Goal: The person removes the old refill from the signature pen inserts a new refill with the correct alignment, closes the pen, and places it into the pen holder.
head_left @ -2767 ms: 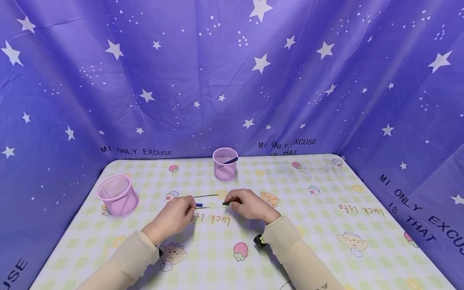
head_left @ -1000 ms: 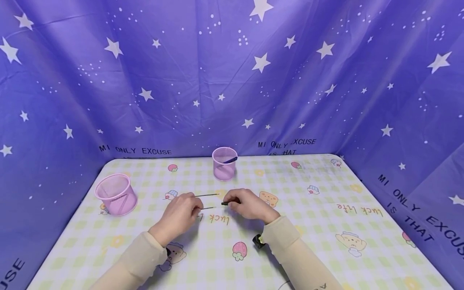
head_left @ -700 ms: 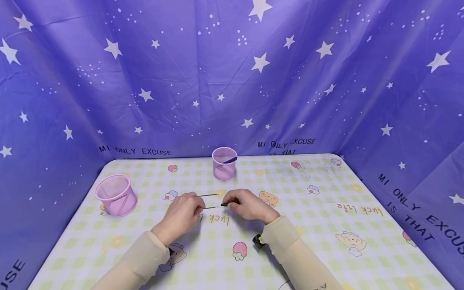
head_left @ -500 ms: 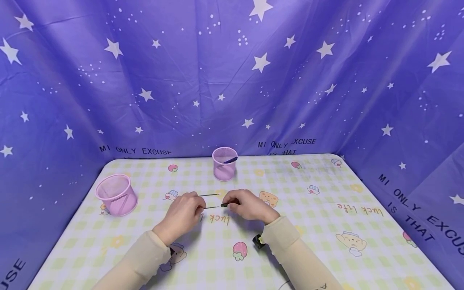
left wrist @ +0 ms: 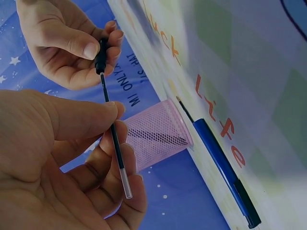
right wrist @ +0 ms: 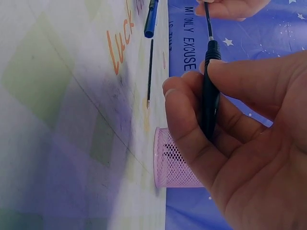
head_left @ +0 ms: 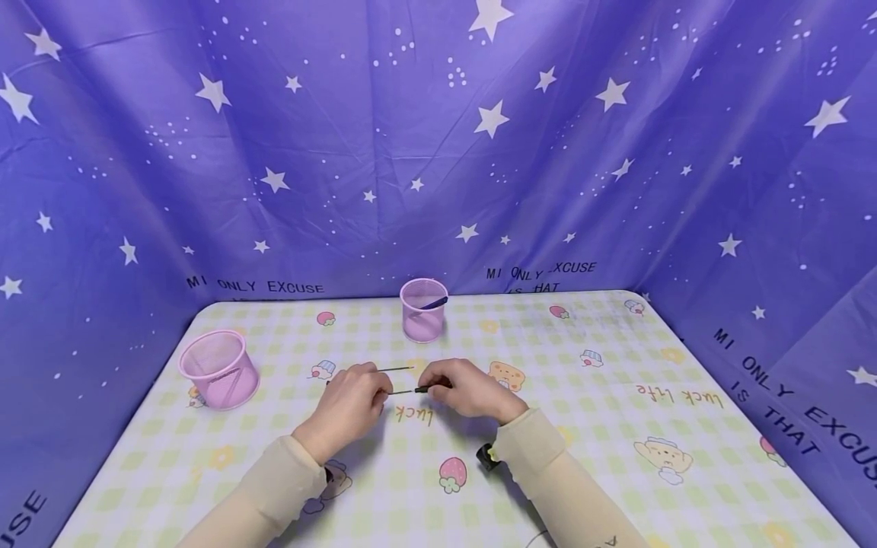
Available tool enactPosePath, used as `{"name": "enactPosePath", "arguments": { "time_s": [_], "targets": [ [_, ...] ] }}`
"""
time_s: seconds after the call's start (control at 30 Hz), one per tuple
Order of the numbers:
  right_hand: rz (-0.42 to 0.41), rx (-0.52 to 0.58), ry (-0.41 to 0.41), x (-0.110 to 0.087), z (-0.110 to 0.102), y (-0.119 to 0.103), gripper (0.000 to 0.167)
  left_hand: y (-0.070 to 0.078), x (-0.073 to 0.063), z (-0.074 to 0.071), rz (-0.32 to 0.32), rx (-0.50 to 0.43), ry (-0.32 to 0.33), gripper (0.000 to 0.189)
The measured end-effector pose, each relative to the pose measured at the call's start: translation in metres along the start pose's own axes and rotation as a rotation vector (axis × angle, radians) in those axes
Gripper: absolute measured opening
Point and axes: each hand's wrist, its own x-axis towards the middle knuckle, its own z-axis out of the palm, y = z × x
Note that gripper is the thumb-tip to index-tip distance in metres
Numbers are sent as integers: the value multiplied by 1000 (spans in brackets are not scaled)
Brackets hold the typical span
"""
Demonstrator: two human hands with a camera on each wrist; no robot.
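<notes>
My left hand [head_left: 346, 399] pinches a thin dark pen refill [left wrist: 116, 143] between thumb and fingers; its rear end is clear. In my right hand [head_left: 469, 388] is the black grip section [right wrist: 211, 105] of a pen, held between thumb and curled fingers. The refill's far end meets the ringed end of that grip section, and the two line up. Beyond the hands, a blue pen barrel [left wrist: 218, 165] with a dark clip lies on the table, hidden behind my left hand in the head view. A second refill [right wrist: 150, 72] lies in line with the barrel's open end.
A pink mesh pen cup [head_left: 422, 323] holding a dark blue pen [head_left: 435, 303] stands at the back. Another pink mesh cup [head_left: 222, 373] stands at the left. The checked tablecloth [head_left: 603, 403] ends at a purple star-patterned curtain [head_left: 438, 137]. A black device [head_left: 488, 457] sits at the right wrist.
My left hand has shifted right, bringing the refill up to the black grip section. The barrel's blue end, visible earliest, is now behind that hand. My right hand has barely moved.
</notes>
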Motion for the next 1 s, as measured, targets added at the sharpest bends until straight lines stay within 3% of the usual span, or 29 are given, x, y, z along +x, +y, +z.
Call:
{"name": "enactPosePath", "arguments": {
  "time_s": [1.0],
  "targets": [
    [6,-28,-18,0,5,-4,18,9,2,6,38,-31,-15,22]
  ]
}}
